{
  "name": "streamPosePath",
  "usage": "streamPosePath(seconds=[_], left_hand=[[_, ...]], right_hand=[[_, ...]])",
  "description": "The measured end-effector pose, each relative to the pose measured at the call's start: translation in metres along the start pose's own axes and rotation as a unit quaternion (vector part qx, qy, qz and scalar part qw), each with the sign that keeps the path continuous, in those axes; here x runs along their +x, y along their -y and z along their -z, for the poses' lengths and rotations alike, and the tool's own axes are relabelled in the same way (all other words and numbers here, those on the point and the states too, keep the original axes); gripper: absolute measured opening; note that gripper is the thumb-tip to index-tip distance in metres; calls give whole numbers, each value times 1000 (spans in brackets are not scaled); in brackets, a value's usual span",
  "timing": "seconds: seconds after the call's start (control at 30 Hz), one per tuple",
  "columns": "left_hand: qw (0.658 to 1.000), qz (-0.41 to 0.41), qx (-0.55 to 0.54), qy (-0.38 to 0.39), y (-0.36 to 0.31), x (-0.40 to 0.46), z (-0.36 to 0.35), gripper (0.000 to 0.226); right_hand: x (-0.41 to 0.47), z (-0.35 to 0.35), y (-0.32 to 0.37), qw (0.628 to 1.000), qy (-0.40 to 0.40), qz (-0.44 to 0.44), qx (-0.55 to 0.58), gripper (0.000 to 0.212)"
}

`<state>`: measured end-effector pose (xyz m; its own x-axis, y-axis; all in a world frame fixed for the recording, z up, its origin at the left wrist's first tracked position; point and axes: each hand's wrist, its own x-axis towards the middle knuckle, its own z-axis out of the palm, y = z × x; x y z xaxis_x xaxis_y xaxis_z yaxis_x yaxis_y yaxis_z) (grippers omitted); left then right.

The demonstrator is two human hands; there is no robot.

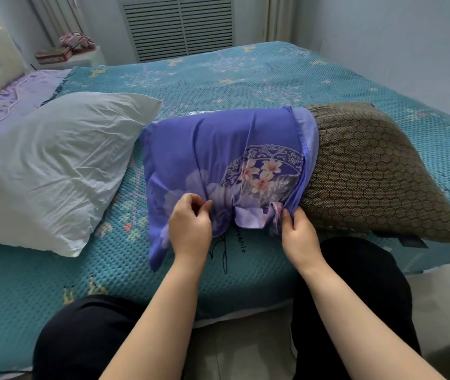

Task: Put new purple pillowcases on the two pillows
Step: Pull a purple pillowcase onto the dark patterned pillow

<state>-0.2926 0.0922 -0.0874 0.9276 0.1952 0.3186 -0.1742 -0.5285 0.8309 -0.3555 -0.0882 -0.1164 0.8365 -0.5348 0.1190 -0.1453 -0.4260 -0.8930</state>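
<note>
Head: both hands (191,223) pinch pillowcase (218,149).

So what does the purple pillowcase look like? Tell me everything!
The purple pillowcase is thin, soft-looking cloth printed with pale pink flowers and a patterned band. It is wrinkled and pulled partway over the brown honeycomb pillow on the teal bedspread. The left hand and right hand pinch its near edge.
</note>
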Motion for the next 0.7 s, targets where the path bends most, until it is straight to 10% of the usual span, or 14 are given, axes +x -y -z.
streamPosePath(seconds=[0.13,0.37,0.5,0.7], left_hand=[[993,72,-92,-32,17,6,1,9],[872,353,-340,-20,30,28,15,18],[974,219,21,53,48,35,25,35],[913,133,363,133,55,38,34,56]], right_hand=[[0,1,-5,1000,-2,-12,-14,27],[-2,5,-7,1000,2,-17,-7,26],[-3,8,-9,1000,-1,-19,-4,27],[-4,10,-16,999,-26,-26,1,33]])
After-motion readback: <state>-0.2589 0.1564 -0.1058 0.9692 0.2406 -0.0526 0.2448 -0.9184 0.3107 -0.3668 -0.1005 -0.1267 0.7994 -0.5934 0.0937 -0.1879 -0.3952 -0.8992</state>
